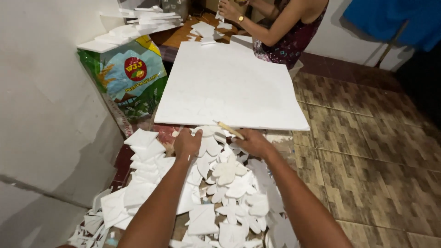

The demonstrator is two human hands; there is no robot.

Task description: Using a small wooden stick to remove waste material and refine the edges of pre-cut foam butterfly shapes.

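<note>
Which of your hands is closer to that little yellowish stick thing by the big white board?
Right. The right hand holds the stick-like tool, gripping its lower end at the white board's near edge. The left hand sits apart to the tool's left, on the white foam cutouts.

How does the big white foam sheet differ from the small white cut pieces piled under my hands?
The foam sheet is one large, whole rectangle; the cut pieces are many small shapes, some flower-like, some square. The sheet lies flat and smooth, while the pieces overlap in a loose heap. The left hand and right hand, which holds a thin stick, sit at the sheet's near edge above the pieces. Both look like the same white material.
</note>
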